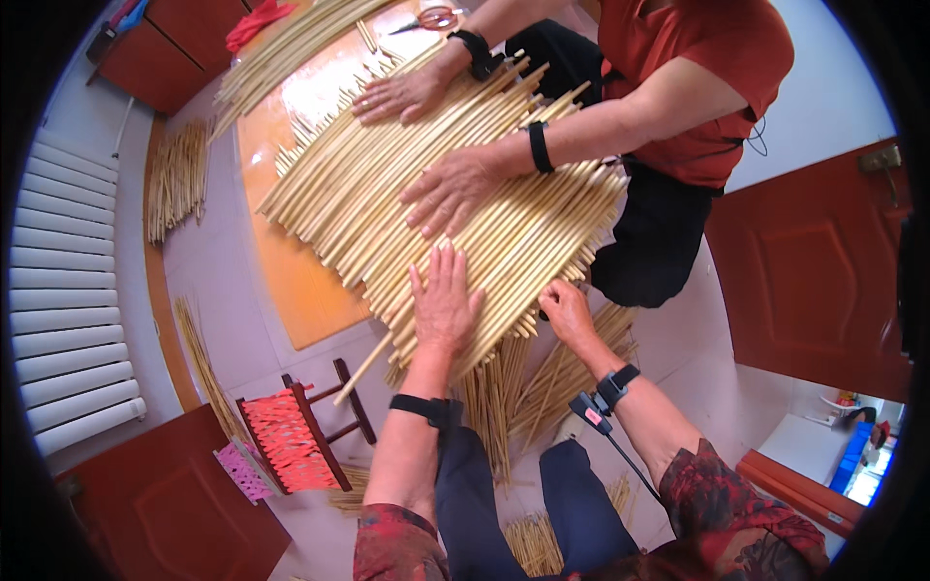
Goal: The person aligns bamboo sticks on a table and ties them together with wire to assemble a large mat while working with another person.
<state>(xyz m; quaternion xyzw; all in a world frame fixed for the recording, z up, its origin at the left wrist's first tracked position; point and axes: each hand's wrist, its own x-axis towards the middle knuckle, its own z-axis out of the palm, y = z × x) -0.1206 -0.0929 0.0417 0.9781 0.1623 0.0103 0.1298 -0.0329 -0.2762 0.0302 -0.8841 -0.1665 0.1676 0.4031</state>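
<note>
A wide mat of pale straw stalks (504, 203) lies side by side on an orange board (291, 281). My left hand (444, 300) lies flat on the mat's near edge, fingers spread. My right hand (567, 312) curls around the stalk ends at the mat's near right edge. Across from me, a person in a red top presses both hands on the mat, one hand (448, 189) in the middle and the other hand (399, 95) at the far side. Both of us wear black wristbands.
A small stool with a red woven seat (291, 436) stands at my left. Loose stalk bundles lie on the floor by my knees (542, 387) and at the left wall (179, 174). Scissors (431, 17) lie at the far edge. A white radiator (58, 290) is on the left, red-brown doors on the right.
</note>
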